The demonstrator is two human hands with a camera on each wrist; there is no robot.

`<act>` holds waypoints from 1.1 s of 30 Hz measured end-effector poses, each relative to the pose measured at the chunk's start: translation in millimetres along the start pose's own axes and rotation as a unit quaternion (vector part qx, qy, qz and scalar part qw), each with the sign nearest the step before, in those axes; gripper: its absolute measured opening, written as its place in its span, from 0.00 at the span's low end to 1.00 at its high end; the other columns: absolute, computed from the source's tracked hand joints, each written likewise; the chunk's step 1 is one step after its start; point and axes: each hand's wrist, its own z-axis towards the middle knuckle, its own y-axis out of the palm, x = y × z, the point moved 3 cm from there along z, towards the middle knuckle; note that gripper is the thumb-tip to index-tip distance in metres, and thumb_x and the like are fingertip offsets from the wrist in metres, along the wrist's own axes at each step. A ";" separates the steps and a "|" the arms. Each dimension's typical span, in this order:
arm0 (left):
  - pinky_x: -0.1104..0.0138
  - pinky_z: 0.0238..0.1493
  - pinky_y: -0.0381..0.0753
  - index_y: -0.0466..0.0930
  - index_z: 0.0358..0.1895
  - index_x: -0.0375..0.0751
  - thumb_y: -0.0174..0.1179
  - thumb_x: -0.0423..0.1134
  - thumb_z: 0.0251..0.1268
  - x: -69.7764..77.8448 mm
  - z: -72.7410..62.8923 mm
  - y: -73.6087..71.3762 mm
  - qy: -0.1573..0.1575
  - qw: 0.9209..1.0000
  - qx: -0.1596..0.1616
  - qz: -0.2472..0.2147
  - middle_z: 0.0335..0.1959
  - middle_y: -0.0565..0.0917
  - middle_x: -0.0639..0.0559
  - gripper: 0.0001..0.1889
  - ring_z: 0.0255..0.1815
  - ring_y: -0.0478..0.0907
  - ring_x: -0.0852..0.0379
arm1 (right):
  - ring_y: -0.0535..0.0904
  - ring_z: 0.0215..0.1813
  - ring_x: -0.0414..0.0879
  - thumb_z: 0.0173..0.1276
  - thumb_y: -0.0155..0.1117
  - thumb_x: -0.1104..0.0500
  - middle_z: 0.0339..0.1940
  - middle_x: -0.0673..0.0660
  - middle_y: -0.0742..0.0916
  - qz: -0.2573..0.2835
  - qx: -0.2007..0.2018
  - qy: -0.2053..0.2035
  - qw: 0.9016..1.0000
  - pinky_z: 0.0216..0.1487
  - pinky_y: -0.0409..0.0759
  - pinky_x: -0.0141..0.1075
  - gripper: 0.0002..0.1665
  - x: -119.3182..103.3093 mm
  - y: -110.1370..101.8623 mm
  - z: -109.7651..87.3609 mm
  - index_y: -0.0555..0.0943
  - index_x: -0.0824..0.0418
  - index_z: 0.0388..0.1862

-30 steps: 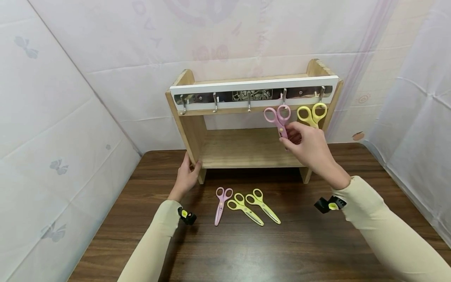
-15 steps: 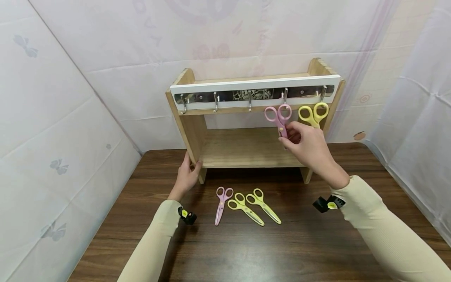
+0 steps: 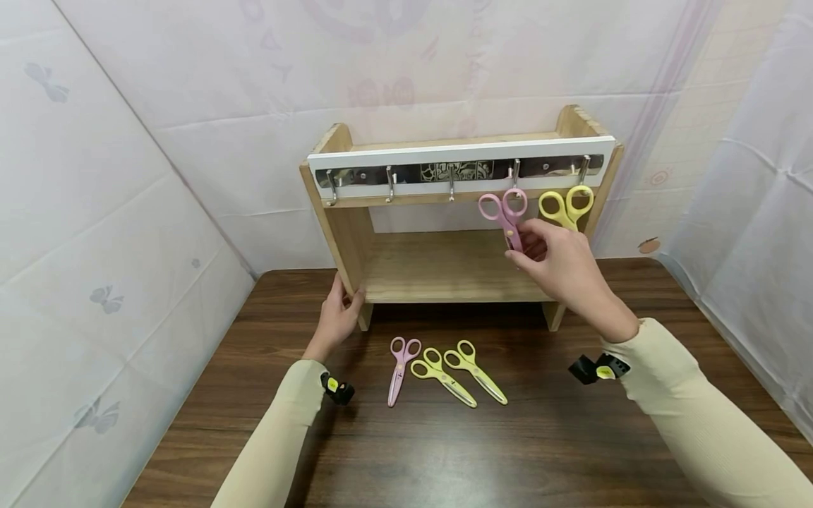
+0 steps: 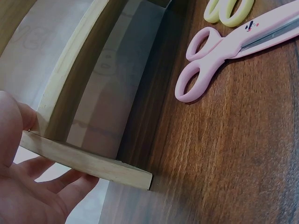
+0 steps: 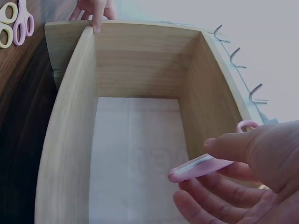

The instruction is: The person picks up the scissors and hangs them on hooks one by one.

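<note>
My right hand [image 3: 559,261] pinches pink scissors [image 3: 509,230] by the blades, between thumb and fingers. They are upright with the rings at the top, and the right ring overlaps the lower end of the fourth hook [image 3: 516,169] in the head view. In the right wrist view the blade tip [image 5: 180,175] pokes out past my fingers. Yellow scissors [image 3: 567,213] hang from the rightmost hook, their blades hidden behind my right hand. Low on the left side panel [image 4: 88,158] of the wooden shelf [image 3: 444,264], my left hand [image 3: 336,317] grips the edge, thumb in front.
On the dark wooden table [image 3: 394,458] before the shelf lie pink scissors [image 3: 397,374] and two yellow pairs, the middle scissors [image 3: 452,386] and the right scissors [image 3: 480,377]. Three bare hooks, among them the leftmost hook [image 3: 329,185], line the rail. Patterned white cloth [image 3: 254,106] surrounds the table.
</note>
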 end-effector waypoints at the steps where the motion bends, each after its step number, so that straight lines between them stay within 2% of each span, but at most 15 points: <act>1: 0.43 0.61 0.80 0.55 0.80 0.47 0.52 0.39 0.81 0.1 0.0 0.1 0.000 1.000 0.000 0.000 0.71 0.71 0.32 0.29 0.70 0.72 0.38 | 0.88 0.34 0.50 0.66 0.75 0.61 0.33 0.58 0.91 -0.001 -0.007 0.003 1.000 0.39 0.85 0.49 0.11 -0.5 -1.9 -0.5 0.86 0.63 0.45; 9: 0.43 0.62 0.79 0.55 0.80 0.45 0.52 0.39 0.81 0.9 -1.0 -1.0 0.005 1.000 0.002 0.005 0.69 0.73 0.32 0.30 0.70 0.72 0.38 | 0.89 0.42 0.56 0.67 0.76 0.57 0.39 0.62 0.91 -0.032 -0.070 0.012 0.997 0.46 0.80 0.55 0.26 -5.4 -13.1 -7.3 0.80 0.66 0.60; 15: 0.42 0.60 0.80 0.54 0.81 0.48 0.52 0.40 0.81 -1.1 -1.6 -2.0 0.004 1.000 -0.003 0.005 0.70 0.71 0.32 0.30 0.70 0.72 0.37 | 0.90 0.42 0.56 0.66 0.77 0.57 0.46 0.64 0.89 -0.043 -0.108 0.001 0.993 0.42 0.86 0.55 0.32 -2.7 -11.8 -23.8 0.76 0.65 0.64; 19: 0.43 0.58 0.81 0.55 0.80 0.47 0.52 0.40 0.81 -2.0 -1.1 -1.6 0.007 1.000 0.000 0.006 0.69 0.72 0.32 0.30 0.69 0.73 0.37 | 0.90 0.42 0.56 0.65 0.77 0.58 0.47 0.64 0.88 -0.042 -0.113 0.015 0.993 0.40 0.87 0.54 0.36 5.3 -7.0 -38.7 0.73 0.64 0.68; 25: 0.43 0.60 0.80 0.55 0.80 0.48 0.52 0.40 0.81 -2.6 -1.4 -1.3 0.004 1.000 -0.001 0.005 0.69 0.72 0.32 0.30 0.70 0.72 0.37 | 0.89 0.42 0.56 0.66 0.76 0.57 0.47 0.64 0.88 -0.044 -0.132 0.041 0.989 0.40 0.86 0.54 0.37 23.1 10.4 -59.2 0.72 0.63 0.70; 33: 0.43 0.61 0.80 0.54 0.81 0.48 0.52 0.40 0.81 -1.5 -1.2 0.5 0.007 1.000 -0.003 0.005 0.70 0.71 0.32 0.30 0.71 0.71 0.37 | 0.86 0.43 0.57 0.65 0.77 0.55 0.46 0.60 0.88 -0.049 -0.159 0.031 0.986 0.37 0.83 0.54 0.35 39.1 51.6 -87.4 0.76 0.61 0.68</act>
